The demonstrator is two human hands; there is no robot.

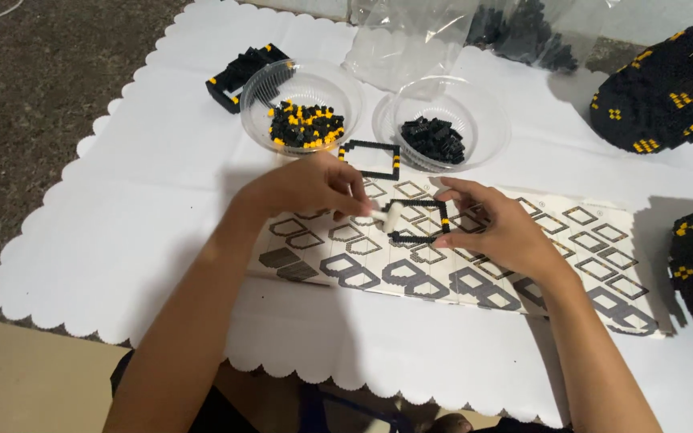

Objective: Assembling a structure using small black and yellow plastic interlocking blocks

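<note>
At the far left, a small black block piece with yellow studs (244, 72) lies on the white scalloped sheet (146, 200), just behind a clear bowl of mixed black and yellow bricks (306, 124). The bowl keeps the loose bricks from scattering and sits within easy reach of the hands.

The left hand (306, 186) comes in next, its fingers curled together and pinching a small white tool (382, 215), whose tip touches the left edge of a black brick frame (419, 221). It looks like the tool is there to press or nudge tiny bricks that fingertips alone would handle poorly.

That frame, a thin rectangle with a yellow brick on its right side, rests on the printed instruction sheet (603, 240), right over the diagrams, likely so its shape can be checked against them. A second finished frame (371, 158) lies just behind it, between the two bowls, set apart from the working spot.

The right hand (500, 231) steadies the frame from the other side, its fingers slightly spread, with fingertips against the frame's right and lower edges so it does not slide under the tool.

Behind it stands a second clear bowl of black bricks (435, 138), with clear plastic bags (411, 36) beyond. At the far right, two large black-and-yellow built sections (667, 88) sit near the table's edge, well apart from the hands.
</note>
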